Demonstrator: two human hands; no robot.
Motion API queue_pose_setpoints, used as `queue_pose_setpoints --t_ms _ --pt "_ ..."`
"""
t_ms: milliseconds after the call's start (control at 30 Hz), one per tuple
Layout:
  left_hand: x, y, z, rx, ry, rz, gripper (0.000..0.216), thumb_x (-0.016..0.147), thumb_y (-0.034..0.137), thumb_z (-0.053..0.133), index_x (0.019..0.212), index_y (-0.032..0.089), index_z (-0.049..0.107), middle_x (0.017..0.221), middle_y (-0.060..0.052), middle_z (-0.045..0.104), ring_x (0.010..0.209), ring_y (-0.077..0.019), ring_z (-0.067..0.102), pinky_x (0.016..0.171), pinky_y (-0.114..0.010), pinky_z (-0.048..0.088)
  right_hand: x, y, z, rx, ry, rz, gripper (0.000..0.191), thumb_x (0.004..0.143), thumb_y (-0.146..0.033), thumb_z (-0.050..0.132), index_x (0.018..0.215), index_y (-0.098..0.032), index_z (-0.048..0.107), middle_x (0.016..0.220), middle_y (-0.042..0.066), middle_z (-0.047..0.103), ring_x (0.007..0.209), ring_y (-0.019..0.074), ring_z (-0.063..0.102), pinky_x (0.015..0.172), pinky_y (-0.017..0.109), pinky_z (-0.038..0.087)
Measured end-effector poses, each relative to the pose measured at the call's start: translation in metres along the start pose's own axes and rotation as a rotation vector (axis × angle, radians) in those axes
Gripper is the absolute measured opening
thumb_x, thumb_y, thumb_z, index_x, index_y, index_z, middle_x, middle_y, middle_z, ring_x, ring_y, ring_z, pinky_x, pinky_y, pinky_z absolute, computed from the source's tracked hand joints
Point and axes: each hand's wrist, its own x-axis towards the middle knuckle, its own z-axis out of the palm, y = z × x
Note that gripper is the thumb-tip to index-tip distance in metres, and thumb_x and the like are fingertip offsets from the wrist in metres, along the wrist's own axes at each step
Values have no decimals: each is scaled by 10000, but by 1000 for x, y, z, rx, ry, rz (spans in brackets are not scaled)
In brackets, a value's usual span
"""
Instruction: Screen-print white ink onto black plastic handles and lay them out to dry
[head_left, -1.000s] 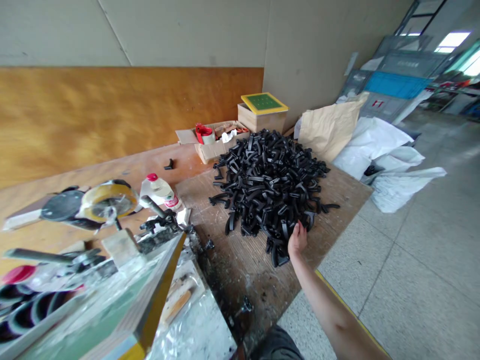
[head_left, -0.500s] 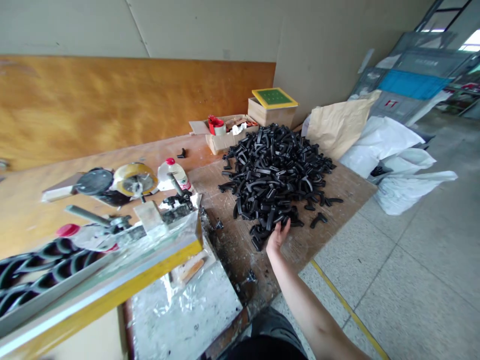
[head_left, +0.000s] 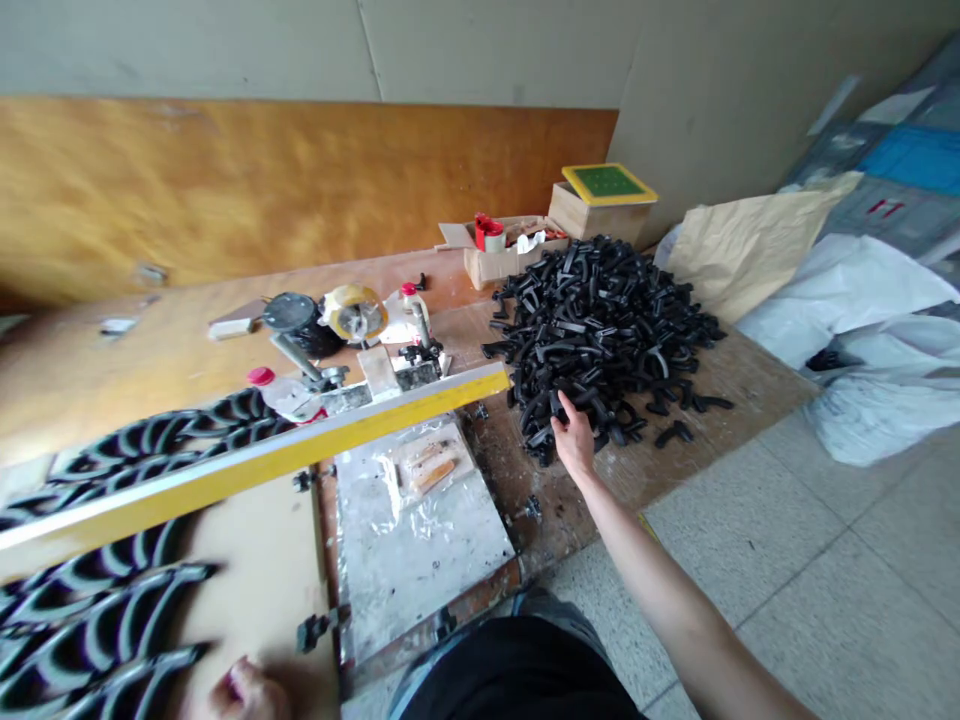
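Note:
My right hand is at the near edge of a big heap of black curved plastic handles. Its fingers close on one of these handles, partly hidden among the others. Low in the picture, my left hand is curled and partly cut off by the frame, over a beige board. Whatever its fingers may hold cannot be made out. Beside it, rows of black curved handles lie on the board. A long yellow-edged frame tilts over the board.
A plastic-wrapped plate lies between board and heap. Behind stand a tape roll, a black tub, red-capped bottles and metal clamps. Cardboard boxes sit behind the heap; white sacks are at right.
The view has swung left, and my left hand has come into sight at the bottom. My right hand remains at the heap's near edge, its fingers now closing on a handle. The yellow-edged frame appears raised.

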Motion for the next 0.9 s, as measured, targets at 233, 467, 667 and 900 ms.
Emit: queue_pose_setpoints --t_ms 233,467,667,900 --pt "9 -13 1 -143 53 -170 216 738 456 509 819 261 550 666 -2 573 759 -305 613 819 -542 489 24 -29 -16 77 -162 -140 823 784 -223 639 1538 -250 308 903 12 671 788 201 638 802 331 500" --pt "0 11 -6 -489 184 -55 349 804 461 520 1003 182 582 761 -6 621 708 -185 619 688 -340 513 -2 -95 17 376 -499 -533 299 808 -223 661 1098 -215 735 1015 51 672 906 186 635 879 332 503" --pt "1 75 -8 -647 170 96 395 869 491 528 1074 165 617 800 -13 638 736 -152 617 687 -288 511 -48 -137 82 242 -700 -899 227 843 -143 675 1021 -241 775 971 49 695 996 214 566 954 385 454" --pt "4 167 -38 -762 188 296 376 908 472 526 1073 149 626 778 -1 633 701 -119 604 666 -249 506 -59 -152 83 61 -747 -1055 342 926 -299 608 1261 -267 668 1292 72 631 1223 264 513 1051 417 395"
